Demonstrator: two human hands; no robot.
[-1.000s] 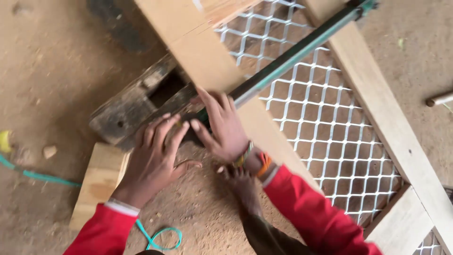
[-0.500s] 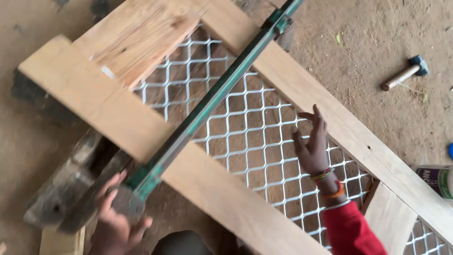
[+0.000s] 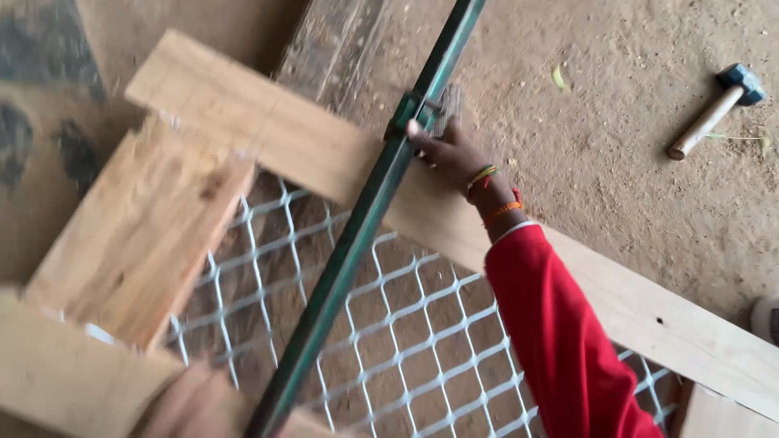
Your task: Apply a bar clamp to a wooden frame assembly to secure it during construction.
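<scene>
Right hand (image 3: 449,152) grips long green metal bar clamp (image 3: 357,235) head at pale wooden frame (image 3: 324,154) | left hand (image 3: 195,401) blurred, grip unclear | clamp spans white mesh (image 3: 389,324), seemingly still being set

Place: a rough carpentry or joinery workshop, open and earthen.
Floor: bare packed dirt floor (image 3: 633,162), dusted with sawdust, with the work laid flat on it.
Work: a pale wooden frame (image 3: 268,130) filled with white diamond mesh (image 3: 406,324).
Tools: a long green bar clamp (image 3: 365,211) across the frame; a mallet (image 3: 714,105) lying on the ground.
Stock: a weathered dark plank (image 3: 333,49) beside the frame.
</scene>
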